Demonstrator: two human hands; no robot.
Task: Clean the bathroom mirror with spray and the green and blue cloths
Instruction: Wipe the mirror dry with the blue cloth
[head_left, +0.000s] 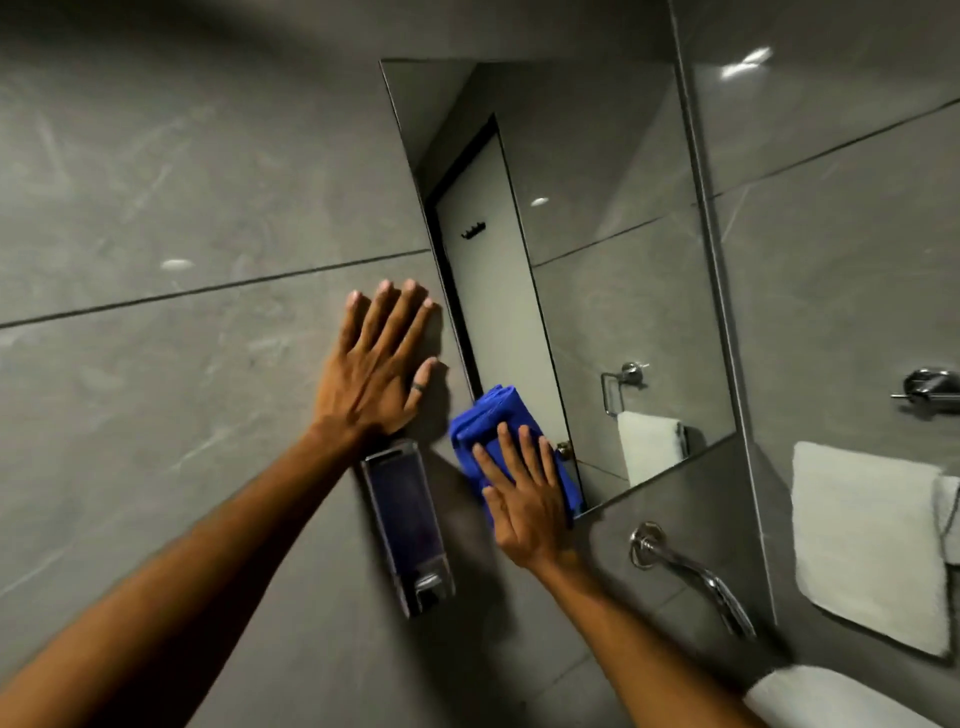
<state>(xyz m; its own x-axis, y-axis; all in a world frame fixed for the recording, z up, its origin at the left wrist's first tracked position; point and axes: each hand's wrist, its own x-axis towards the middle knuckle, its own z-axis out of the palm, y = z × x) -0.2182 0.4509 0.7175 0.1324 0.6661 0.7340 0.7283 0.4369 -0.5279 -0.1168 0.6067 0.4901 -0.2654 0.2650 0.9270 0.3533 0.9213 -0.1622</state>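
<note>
The tall bathroom mirror (597, 291) hangs on the grey tiled wall and reflects a door and a towel. A folded blue cloth (488, 421) lies flat against the mirror's lower left corner. My right hand (524, 499) presses on the cloth with spread fingers. My left hand (374, 369) rests flat on the wall tile just left of the mirror, fingers apart, holding nothing. No spray bottle or green cloth is in view.
A wall-mounted soap dispenser (408, 525) sits below my left hand. A chrome tap spout (691, 571) juts out under the mirror. A white towel (867, 540) hangs at the right below a chrome holder (930, 387). A white basin edge (831, 696) shows at the bottom right.
</note>
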